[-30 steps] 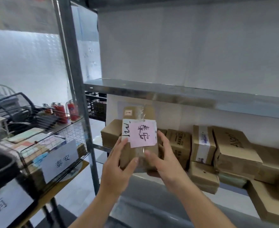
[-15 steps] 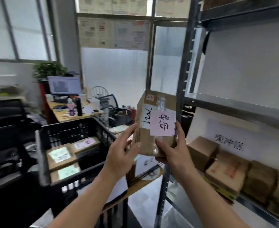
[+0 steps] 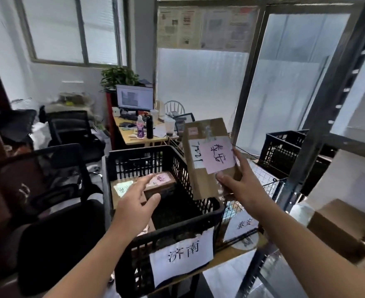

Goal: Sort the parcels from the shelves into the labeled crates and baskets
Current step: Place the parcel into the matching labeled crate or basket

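The right grip (image 3: 239, 186) is clamped on a cardboard parcel (image 3: 201, 183), thumb on its front and fingers along its right edge, and holds it tilted in the air. A pink handwritten label (image 3: 217, 155) is stuck on its face. The parcel hangs above the right rim of a black plastic crate (image 3: 177, 229) with a white paper sign (image 3: 181, 254), just beside a wire basket (image 3: 269, 183) with its own sign (image 3: 244, 224). The left grip (image 3: 134, 203) hovers over the crate, fingers apart and relaxed, holding nothing. Inside the crate lie a pink-labelled box (image 3: 162, 181) and a green-labelled box (image 3: 123, 188). Crate and basket stand on a wooden counter (image 3: 226, 257) next to a metal shelf post (image 3: 319, 130).
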